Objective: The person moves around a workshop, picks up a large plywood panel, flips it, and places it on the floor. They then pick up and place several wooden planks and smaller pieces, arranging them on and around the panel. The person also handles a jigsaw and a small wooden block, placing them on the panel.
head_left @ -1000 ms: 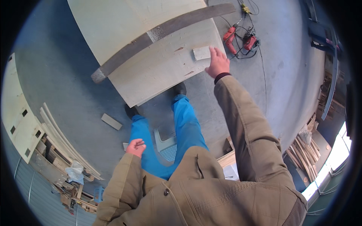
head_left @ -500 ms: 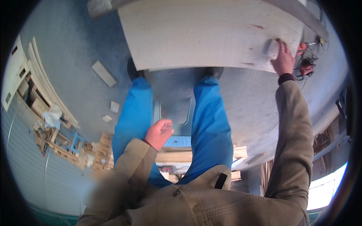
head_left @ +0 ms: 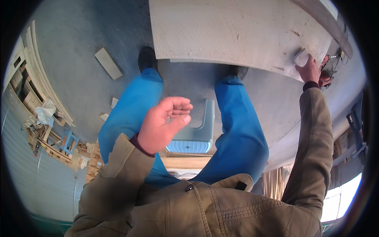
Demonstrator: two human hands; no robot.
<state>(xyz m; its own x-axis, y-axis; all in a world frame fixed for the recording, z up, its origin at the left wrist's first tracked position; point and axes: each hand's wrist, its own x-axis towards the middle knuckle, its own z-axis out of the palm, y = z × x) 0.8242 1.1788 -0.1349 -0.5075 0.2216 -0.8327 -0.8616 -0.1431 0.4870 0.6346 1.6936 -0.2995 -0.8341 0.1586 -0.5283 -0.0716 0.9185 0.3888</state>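
Observation:
My right hand [head_left: 310, 72] is closed around a small pale block [head_left: 302, 58], pressed to the near right corner of a large light wooden board [head_left: 237, 35]. What kind of block it is cannot be made out. Wood dust or small chips speckle the board's surface. Above my left thigh, my left hand [head_left: 160, 124] hovers in the air with loosely curled fingers, the thumb apart from them and nothing between. Below it, between my legs, stands a grey-blue plastic stool [head_left: 193, 145] with a textured blue top.
A curved dark wooden piece [head_left: 325, 21] lies along the board's far right. Red power tools [head_left: 325, 78] with cords rest on the floor beyond the right corner. A wooden offcut [head_left: 108, 63] lies on the floor at left, near long planks [head_left: 43, 75] and a small blue stool [head_left: 69, 141].
My left hand has risen closer to the camera. My right hand still grips the pale block at the board's right end. The view has shifted, and my knees are spread wider.

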